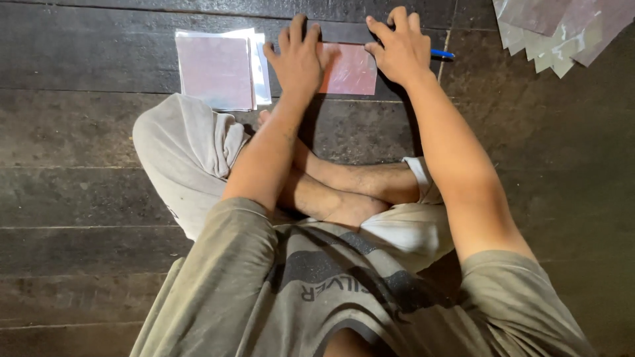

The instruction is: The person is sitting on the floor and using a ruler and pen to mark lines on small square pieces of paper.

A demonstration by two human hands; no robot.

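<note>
L hand (297,59) flat, fingers spread, pinning pink plastic sleeve (350,69) to dark plank floor (86,132); R hand (399,49) fingers curled on its top R edge w/ blue pen (442,53) beside; risk: slick film may slip/crease if press uneven.

Surface: dark worn wooden plank floor (79,192), boards running left-right. On it: pink square sheet in clear plastic sleeve (350,69), flat at top centre; stack of similar sleeved pink sheets (218,71) just left of it; blue pen (442,53) to its right; fanned pile of translucent plastic sleeves (562,33) in top right corner, well apart
</note>
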